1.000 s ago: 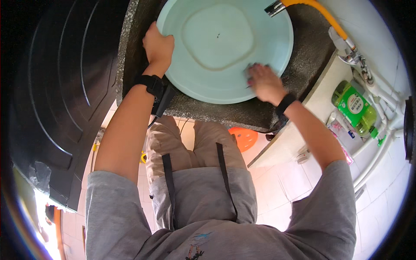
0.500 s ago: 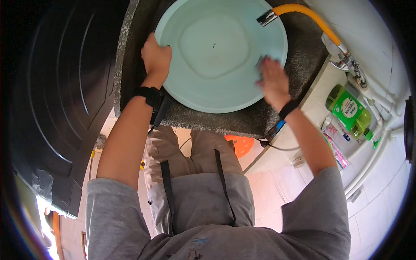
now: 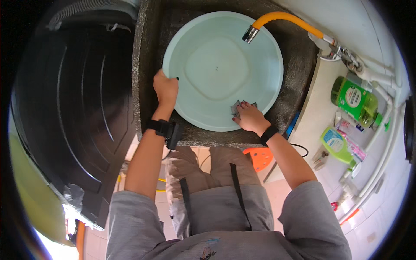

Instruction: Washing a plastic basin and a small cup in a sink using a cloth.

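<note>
A pale mint-green plastic basin [image 3: 219, 47] sits tilted in a dark, speckled stone sink [image 3: 303, 56]. My left hand [image 3: 166, 91] is closed around the basin's left rim, thumb on the inside. Low on the basin's right inner wall, my right hand [image 3: 251, 118] presses a small grey cloth [image 3: 235, 107], its fingers bunched over it. Most of the cloth is hidden under the hand, and its exact material is hard to make out. A few tiny dark specks lie on the basin floor. Over the basin's upper right rim hangs an orange flexible faucet [image 3: 277, 17] with a chrome tip; no water shows.
On the right ledge lie a green detergent bottle [image 3: 353, 99] and a lime-green bottle [image 3: 337, 145], near white pipes [image 3: 385, 151]. A black ribbed panel [image 3: 78, 112] stands left of the sink. An orange perforated stool top [image 3: 260, 158] shows below.
My right hand has slid with the cloth down and left along the basin's inner wall. The left hand keeps its hold on the rim. The whole view has shifted.
</note>
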The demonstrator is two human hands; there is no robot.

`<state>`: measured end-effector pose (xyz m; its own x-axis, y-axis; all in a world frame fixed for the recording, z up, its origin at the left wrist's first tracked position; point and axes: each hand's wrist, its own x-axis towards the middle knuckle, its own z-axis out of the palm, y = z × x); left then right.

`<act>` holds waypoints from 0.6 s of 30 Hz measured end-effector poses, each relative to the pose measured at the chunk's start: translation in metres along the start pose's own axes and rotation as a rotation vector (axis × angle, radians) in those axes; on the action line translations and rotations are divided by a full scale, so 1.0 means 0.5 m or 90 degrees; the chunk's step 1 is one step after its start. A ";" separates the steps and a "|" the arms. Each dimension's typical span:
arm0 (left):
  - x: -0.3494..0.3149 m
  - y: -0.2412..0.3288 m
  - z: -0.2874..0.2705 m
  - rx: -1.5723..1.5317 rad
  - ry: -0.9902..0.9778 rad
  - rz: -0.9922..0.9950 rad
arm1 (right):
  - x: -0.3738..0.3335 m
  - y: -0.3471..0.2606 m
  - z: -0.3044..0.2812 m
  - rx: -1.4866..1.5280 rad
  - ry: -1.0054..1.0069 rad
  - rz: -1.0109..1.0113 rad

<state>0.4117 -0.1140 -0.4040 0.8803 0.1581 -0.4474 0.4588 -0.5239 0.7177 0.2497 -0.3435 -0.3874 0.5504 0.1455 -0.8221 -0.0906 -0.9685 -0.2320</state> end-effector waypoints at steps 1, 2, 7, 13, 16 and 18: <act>-0.011 0.014 -0.004 -0.039 -0.025 -0.033 | -0.001 -0.005 0.003 0.016 0.010 0.002; -0.024 0.036 -0.004 -0.038 -0.028 -0.018 | -0.006 -0.009 -0.002 0.063 -0.022 0.014; -0.084 0.132 -0.059 -0.002 -0.123 0.041 | -0.067 -0.050 -0.004 0.224 0.058 -0.058; -0.178 0.168 -0.102 -0.016 0.005 0.124 | -0.098 -0.235 -0.088 0.965 -0.051 -0.170; -0.200 0.165 -0.109 -0.033 0.031 0.134 | -0.086 -0.282 -0.170 1.300 -0.101 -0.269; -0.220 0.170 -0.116 -0.062 0.073 0.082 | -0.079 -0.285 -0.154 1.113 -0.073 -0.359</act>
<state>0.3608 -0.1274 -0.2629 0.9380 0.1920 -0.2886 0.3459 -0.4637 0.8157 0.3048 -0.2267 -0.2815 0.7722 0.4231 -0.4740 -0.6345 0.4758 -0.6091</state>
